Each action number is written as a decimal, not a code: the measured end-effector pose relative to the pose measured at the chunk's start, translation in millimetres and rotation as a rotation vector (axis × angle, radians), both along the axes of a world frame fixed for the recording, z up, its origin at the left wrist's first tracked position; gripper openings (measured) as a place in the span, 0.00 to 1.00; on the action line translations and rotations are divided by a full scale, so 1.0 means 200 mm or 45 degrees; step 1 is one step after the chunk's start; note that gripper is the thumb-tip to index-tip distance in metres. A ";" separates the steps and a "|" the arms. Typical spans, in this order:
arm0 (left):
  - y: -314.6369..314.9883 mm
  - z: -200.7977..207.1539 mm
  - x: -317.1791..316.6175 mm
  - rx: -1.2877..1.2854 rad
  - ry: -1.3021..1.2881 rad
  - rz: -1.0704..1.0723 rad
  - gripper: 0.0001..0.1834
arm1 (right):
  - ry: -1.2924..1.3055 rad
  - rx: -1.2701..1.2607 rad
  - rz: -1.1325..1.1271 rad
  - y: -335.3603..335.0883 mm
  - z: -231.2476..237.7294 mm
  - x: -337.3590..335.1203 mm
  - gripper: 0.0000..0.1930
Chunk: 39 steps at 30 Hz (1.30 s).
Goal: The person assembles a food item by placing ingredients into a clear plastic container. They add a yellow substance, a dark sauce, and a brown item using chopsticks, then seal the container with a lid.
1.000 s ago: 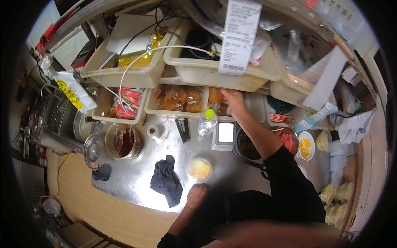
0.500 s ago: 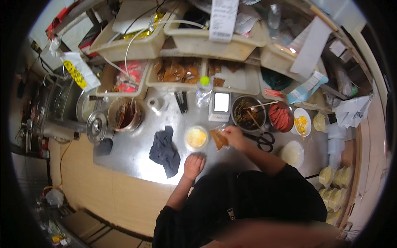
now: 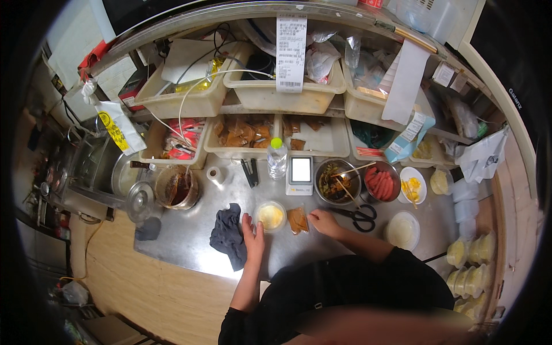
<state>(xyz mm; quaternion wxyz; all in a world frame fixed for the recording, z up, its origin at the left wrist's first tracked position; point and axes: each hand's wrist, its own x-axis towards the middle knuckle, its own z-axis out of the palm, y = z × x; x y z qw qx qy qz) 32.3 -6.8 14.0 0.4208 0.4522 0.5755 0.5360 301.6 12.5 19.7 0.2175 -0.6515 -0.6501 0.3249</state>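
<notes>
My left hand [image 3: 253,240] is open, its fingers stretched out between a dark grey cloth [image 3: 227,229] and a round clear tub [image 3: 270,216] with pale yellow food in it. It holds nothing. Flat on the steel table lies a small clear packet [image 3: 298,221] of brown sauce, just right of the tub. Beside the packet and apart from it rests my right hand [image 3: 325,222], fingers curled in with nothing visible in them. Black-handled scissors [image 3: 361,219] lie to the right of that hand.
Behind stand a green-capped bottle [image 3: 277,158], a small device with a lit screen [image 3: 301,175], a bowl of dark greens with chopsticks [image 3: 338,181] and a bowl of pink sausages [image 3: 380,182]. Bins hold brown packets [image 3: 244,133]. Lidded tubs [image 3: 474,280] stack at right.
The brown sauce packet, held up by my right hand before, now lies on the table, let go. My left hand has moved left and opened beside the tub. The view has tilted upward.
</notes>
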 end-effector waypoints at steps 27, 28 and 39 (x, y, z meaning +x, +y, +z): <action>-0.20 0.15 -0.01 0.179 0.517 0.043 0.11 | 0.069 -0.173 -0.110 -0.06 -0.02 0.13 0.13; -0.23 0.15 0.00 0.177 0.481 0.096 0.07 | 0.112 -0.173 -0.117 -0.07 -0.03 0.12 0.12; -0.98 -0.07 -0.19 -0.369 0.051 -0.516 0.10 | 0.381 -0.190 -0.252 -0.08 -0.09 0.14 0.09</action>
